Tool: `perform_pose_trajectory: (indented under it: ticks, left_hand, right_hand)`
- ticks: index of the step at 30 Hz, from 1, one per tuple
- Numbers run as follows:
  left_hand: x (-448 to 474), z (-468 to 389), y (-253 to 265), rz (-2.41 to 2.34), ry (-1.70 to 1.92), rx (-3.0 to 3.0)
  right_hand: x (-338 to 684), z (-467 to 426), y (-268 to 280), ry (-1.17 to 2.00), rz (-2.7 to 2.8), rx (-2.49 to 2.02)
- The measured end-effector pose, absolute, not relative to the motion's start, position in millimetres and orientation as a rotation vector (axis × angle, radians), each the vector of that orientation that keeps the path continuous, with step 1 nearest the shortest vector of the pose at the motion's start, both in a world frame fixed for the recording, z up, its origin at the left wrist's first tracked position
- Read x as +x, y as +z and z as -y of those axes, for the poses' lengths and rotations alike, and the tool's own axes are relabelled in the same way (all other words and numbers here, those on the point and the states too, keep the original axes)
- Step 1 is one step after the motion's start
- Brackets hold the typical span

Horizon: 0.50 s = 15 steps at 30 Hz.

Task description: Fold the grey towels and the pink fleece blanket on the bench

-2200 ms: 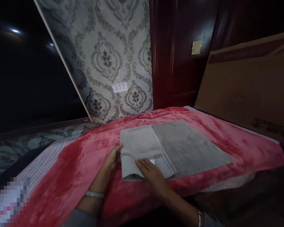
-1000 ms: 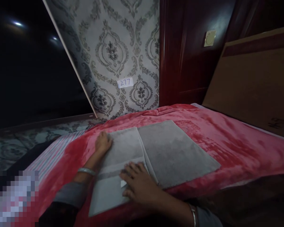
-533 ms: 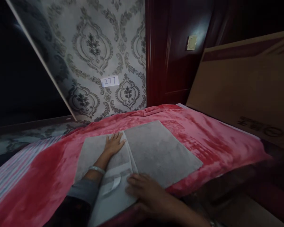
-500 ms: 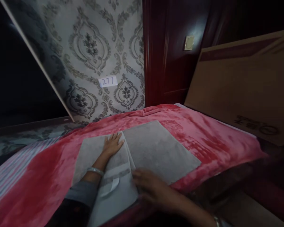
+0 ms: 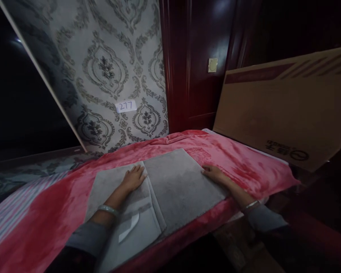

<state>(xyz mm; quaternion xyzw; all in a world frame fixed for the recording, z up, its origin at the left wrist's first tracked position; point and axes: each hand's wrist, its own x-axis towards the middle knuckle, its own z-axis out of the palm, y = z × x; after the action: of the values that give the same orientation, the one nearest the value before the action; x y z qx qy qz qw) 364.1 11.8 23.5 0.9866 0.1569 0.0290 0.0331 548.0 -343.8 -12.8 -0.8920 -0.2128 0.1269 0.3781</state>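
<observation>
Left hand: our left hand (image 5: 134,178) lies flat, fingers spread, pressed on the lighter folded-over part of the grey towel (image 5: 173,187), right at the fold line, gripping nothing
Right hand: here's the change — half a second ago our right hand (image 5: 213,173) sat near the towel's front edge beside the fold; now it's out at the towel's far right edge, palm down, fingers loosely extended on the cloth where grey meets red, pinching nothing that we can see
Towel: it sits in the middle of the red blanket (image 5: 238,163), the darker half spread to the right, the paler flap to the left with its woven band and a white tag (image 5: 127,232) near the front
What the shift tells us: we judge that with one hand anchoring the fold and the other out at the open edge, we're set to smooth or take up that right side
Wrists: a bangle (image 5: 108,209) on the left wrist, another on the right
Around us: the patterned wallpaper panel with the 277 label (image 5: 126,106) stands behind, dark red woodwork beside it, a cardboard box (image 5: 284,113) leaning at the right
</observation>
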Motion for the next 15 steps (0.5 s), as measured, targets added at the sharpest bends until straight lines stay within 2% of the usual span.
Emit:
perform_pose_trajectory:
  ticks: [3, 7, 10, 15]
  left_hand:
    - [350, 1, 19, -0.381, 0.138, 3.057]
    - [336, 16, -1, -0.360, 0.167, 3.060]
    - [335, 19, -11, -0.349, 0.235, 2.979]
    - [341, 2, -13, -0.321, 0.458, 2.201]
  right_hand:
    - [548, 350, -8, 0.508, 0.569, -2.143]
    - [543, 358, -1, 0.863, 0.425, -1.653]
    - [539, 350, 10, 0.988, 0.289, -1.456]
    - [515, 283, 49, 0.963, 0.471, -1.299]
